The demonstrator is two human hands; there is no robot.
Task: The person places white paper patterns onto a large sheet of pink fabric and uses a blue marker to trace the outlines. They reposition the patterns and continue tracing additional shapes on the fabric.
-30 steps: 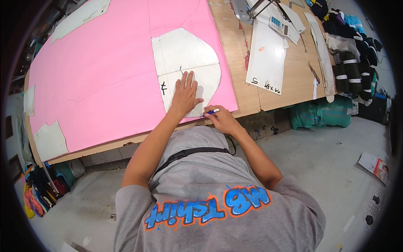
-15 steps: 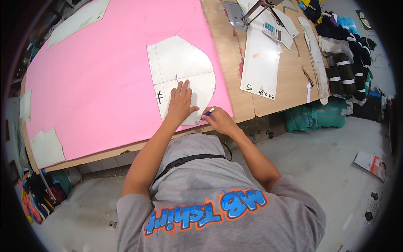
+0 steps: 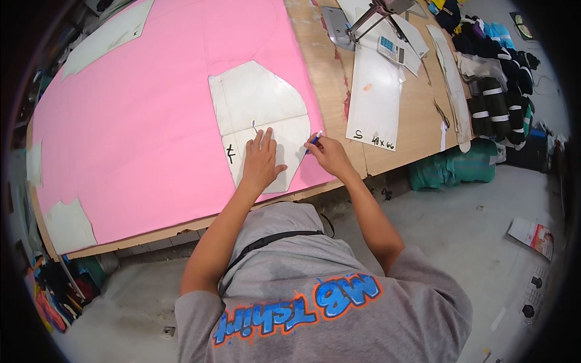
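A white card pattern piece (image 3: 257,97) with a curved right side lies on pink fabric (image 3: 133,133) near the table's front edge. My left hand (image 3: 261,162) presses flat on its lower half, fingers stretched out and a little apart. Closed around a blue pen (image 3: 315,140) with a white end, my right hand (image 3: 327,155) is at the pattern's curved right edge. The pen's tip is hidden by the fingers, and I cannot tell whether it touches the fabric.
More white pattern pieces lie on the fabric, including one at the near left (image 3: 71,225). On the wooden tabletop (image 3: 330,103) to the right are a long white card (image 3: 372,100), a calculator (image 3: 390,49) and scissors (image 3: 443,114). Dark fabric rolls (image 3: 489,103) are stacked beyond the right edge.
My right hand has moved up and right along the pattern's curved edge with the pen. The left hand still holds the same spot on the pattern; the view has shifted slightly.
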